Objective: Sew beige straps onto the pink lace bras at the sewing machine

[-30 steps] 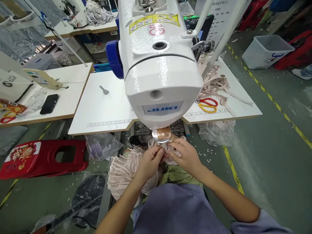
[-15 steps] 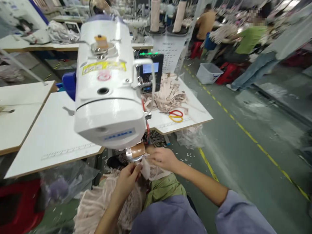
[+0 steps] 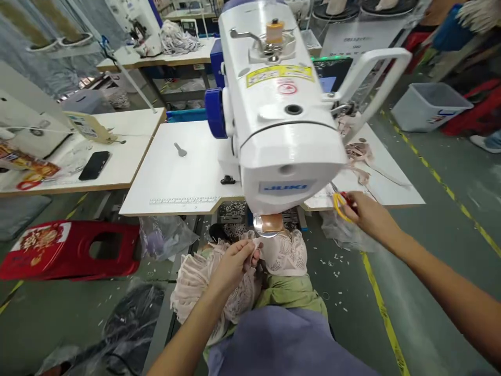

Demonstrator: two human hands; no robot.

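So the left hand (image 3: 236,258) is pinching a bit of pale fabric (image 3: 257,243) between thumb and fingers, just beside the copper-coloured guard (image 3: 272,223) under the nose of the white JUKI machine (image 3: 289,167). The lace piece (image 3: 287,254) is lying just below and to the right of that guard, draping over the green cloth (image 3: 293,292) on the person's lap. Can't really tell if the pinched bit is part of it.

The right hand (image 3: 358,209) is working well apart from the left, out at the front edge of the white table (image 3: 172,183). Its thumb and fingers are closing around the scissors (image 3: 338,205) at the handles, with the yellow loop showing on the near side and the blades pointing away over the tabletop. Behind them, some beige straps (image 3: 360,154) are lying in a loose heap.

Over on the left side of the lap, a big bunch of pale lacy fabric (image 3: 199,277) is bulging out under the left forearm. A small grey tool (image 3: 180,150) is sitting on the tabletop left of the machine, and a black phone (image 3: 94,165) is resting on the neighbouring table (image 3: 135,151).
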